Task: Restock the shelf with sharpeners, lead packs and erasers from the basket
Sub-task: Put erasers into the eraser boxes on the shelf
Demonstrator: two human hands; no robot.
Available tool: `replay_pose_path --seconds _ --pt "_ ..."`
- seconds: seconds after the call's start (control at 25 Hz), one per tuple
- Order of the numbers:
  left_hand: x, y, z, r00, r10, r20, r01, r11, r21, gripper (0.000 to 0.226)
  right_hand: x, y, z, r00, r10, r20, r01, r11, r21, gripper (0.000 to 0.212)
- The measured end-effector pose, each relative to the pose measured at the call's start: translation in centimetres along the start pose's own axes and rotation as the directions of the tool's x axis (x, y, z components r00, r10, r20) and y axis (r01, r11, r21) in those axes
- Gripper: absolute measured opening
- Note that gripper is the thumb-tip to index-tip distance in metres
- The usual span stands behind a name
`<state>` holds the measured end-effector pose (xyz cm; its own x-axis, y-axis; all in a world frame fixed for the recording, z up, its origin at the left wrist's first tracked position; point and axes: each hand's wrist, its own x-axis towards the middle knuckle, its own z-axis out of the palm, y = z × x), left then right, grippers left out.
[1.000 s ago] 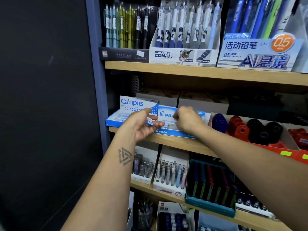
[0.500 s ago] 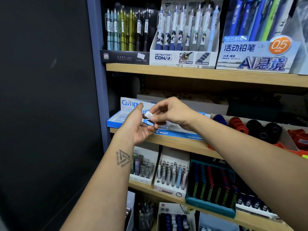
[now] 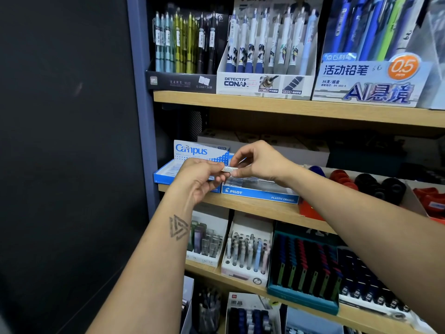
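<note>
- At a stationery shelf, your left hand (image 3: pixel 201 180) and right hand (image 3: pixel 258 162) meet in front of the middle board, both pinching one small white eraser (image 3: pixel 229 169) by its ends (fingertips only, nothing under it).
- The eraser hangs in the air just above the blue Pilot eraser box (image 3: pixel 260 192), between your two hands and not yet inside any box.
- What could go wrong: with so thin a hold at each end, the eraser could slip as one hand lets go, and from there it would likely drop past the shelf edge (image 3: pixel 240 204) to the lower boards.
- A second risk, by my reading: the Pilot eraser box sits at the very front of the board, its face flush with the edge, so a firm push as you seat the eraser could nudge it forward.
- How the eraser looks: a short, flat white block with what seems a printed sleeve (the print is too small to read), seen edge-on.
- Just behind and to the left stands the Campus box (image 3: pixel 201 150), touching the Pilot one; dropping the eraser in the wrong box is an easy mistake.
- Farther right along the same board lie the round sharpeners (image 3: pixel 368 184) in blue, red and black.
</note>
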<state>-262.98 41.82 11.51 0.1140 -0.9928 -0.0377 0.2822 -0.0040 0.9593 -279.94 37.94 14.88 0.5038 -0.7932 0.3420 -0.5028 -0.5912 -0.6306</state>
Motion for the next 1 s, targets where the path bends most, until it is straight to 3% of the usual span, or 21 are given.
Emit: replay_pose_path --seconds 0.12,0.2,0.32,0.56,0.64,0.68,0.76,0.8,0.84,0.92,1.0 --pt "-0.1 0.0 0.5 0.999 -0.024 -0.026 0.024 1.000 -0.010 0.021 0.5 1.0 -0.5 0.995 0.077 -0.061 -0.088 0.978 -0.188 0.017" --pt "0.1 0.0 0.5 0.996 -0.039 -0.075 0.034 0.997 -0.062 0.022 0.8 2.0 -0.8 0.968 0.195 -0.157 -0.241 0.895 -0.375 0.013" --pt "0.3 0.0 0.4 0.996 -0.088 -0.032 0.079 0.972 -0.221 0.024 0.5 3.2 -0.4 0.927 0.320 -0.196 -0.374 0.819 -0.435 0.011" --pt "-0.2 -0.1 0.8 0.983 -0.160 0.086 0.181 0.895 -0.407 0.035 0.5 4.0 0.7 0.922 0.312 -0.230 -0.387 0.774 -0.502 0.011" --pt "-0.1 0.0 0.9 0.982 -0.167 0.083 0.186 0.878 -0.441 0.037 0.6 2.7 0.8 0.947 0.177 -0.267 -0.275 0.877 -0.394 0.014" --pt "-0.1 0.0 1.0 0.984 -0.160 0.076 0.177 0.870 -0.461 0.037 0.5 1.6 0.9 0.967 0.100 -0.234 -0.155 0.961 -0.228 0.015" --pt "0.0 0.2 1.3 0.989 -0.139 0.056 0.148 0.848 -0.509 0.036 0.0 -0.5 1.4 0.998 -0.056 -0.028 0.057 0.998 0.022 0.022" --pt "0.0 0.2 1.4 0.989 -0.137 0.060 0.148 0.837 -0.527 0.039 -0.2 -0.9 1.9 0.992 -0.109 0.059 0.108 0.994 0.029 0.026" --pt "0.0 0.3 1.4 0.986 -0.140 0.094 0.168 0.828 -0.535 0.045 -0.1 -0.9 2.5 0.986 -0.132 0.102 0.130 0.991 0.021 0.027" --pt "-0.1 0.2 1.1 0.973 -0.139 0.184 0.213 0.844 -0.492 0.058 0.3 -0.7 2.7 0.994 -0.093 0.055 0.089 0.994 0.070 0.022" --pt "0.0 0.3 0.6 0.977 -0.143 0.158 0.187 0.931 -0.313 0.052 0.5 -0.4 2.2 1.000 0.006 -0.009 -0.004 0.979 0.203 0.019"
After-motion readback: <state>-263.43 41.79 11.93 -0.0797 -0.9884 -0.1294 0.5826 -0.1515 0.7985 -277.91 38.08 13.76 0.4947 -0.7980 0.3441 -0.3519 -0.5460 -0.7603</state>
